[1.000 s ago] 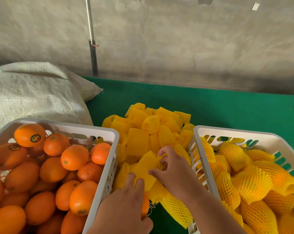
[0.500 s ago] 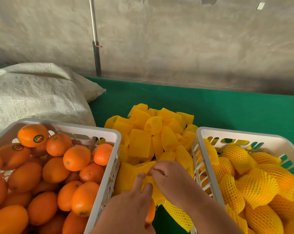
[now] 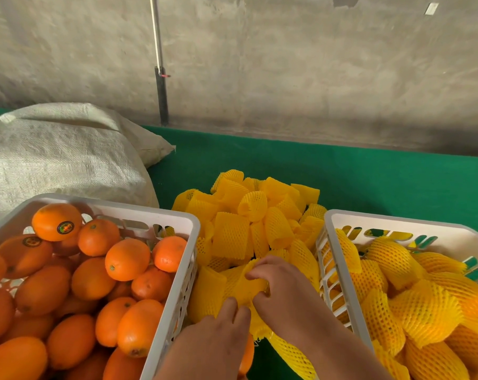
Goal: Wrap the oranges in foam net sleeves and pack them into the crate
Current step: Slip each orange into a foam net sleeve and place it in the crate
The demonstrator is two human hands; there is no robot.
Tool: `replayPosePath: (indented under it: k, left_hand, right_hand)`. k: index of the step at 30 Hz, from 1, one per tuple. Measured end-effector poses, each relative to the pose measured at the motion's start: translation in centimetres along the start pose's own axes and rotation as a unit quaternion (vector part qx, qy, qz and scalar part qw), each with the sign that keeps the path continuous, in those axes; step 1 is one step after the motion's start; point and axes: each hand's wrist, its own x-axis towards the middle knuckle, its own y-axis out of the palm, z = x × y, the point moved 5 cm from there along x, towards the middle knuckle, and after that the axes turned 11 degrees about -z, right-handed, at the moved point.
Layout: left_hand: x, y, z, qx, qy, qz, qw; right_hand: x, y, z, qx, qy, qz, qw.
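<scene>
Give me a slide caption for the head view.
Both hands, left and right, work a foam net sleeve over an orange between crates.

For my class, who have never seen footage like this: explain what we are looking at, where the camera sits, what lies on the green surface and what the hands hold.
The camera is worn on a person's head, looking down at their bare hands. On the green cloth table stand a white plastic crate of bare oranges, a loose pile of yellow foam net sleeves and a white crate of wrapped oranges. The right hand pinches a yellow foam sleeve; the left hand holds an orange.
</scene>
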Motion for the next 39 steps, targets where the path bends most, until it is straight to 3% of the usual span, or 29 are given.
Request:
replayPosePath:
  k: [6,11,16,18,21,24,28,31,39]
  left_hand:
    - [-0.3,-1.2,0.4,-0.123,-0.061,-0.044,0.990]
    - [-0.9,-2.8,1.4,-0.216,-0.161,-0.087,0.959]
    - [-0.8,-2.7,2.3,-0.333,-0.191,-0.113,0.916]
    - [-0.8,-2.6,2.8,-0.395,-0.226,-0.133,0.881]
    - [-0.9,-2.5,3.4,-0.526,-0.293,-0.147,0.785]
    - [-0.7,-2.6,3.7,-0.625,-0.307,-0.158,0.700]
    - [-0.7,-2.8,3.7,-0.669,-0.301,-0.168,0.659]
    - [-0.8,-3.0,3.5,-0.678,-0.291,-0.165,0.654]
    - [-0.6,-3.5,3.0,-0.623,-0.272,-0.183,0.711]
  right_hand:
    - [0.2,0.9,-0.3,0.015,-0.017,0.030,0.999]
    - [0.2,1.1,0.4,0.026,-0.046,0.018,0.998]
    - [0.3,1.3,0.7,0.030,-0.073,0.008,0.997]
    - [0.4,1.3,0.6,0.033,-0.074,0.004,0.997]
    - [0.5,1.4,0.6,0.035,-0.078,0.006,0.996]
    - [0.6,1.5,1.0,0.031,-0.088,0.007,0.996]
    - [0.6,1.5,1.4,0.039,-0.083,0.016,0.996]
    - [0.5,1.1,1.7,0.050,-0.077,0.023,0.995]
    - [0.3,0.6,2.4,0.047,-0.093,0.045,0.994]
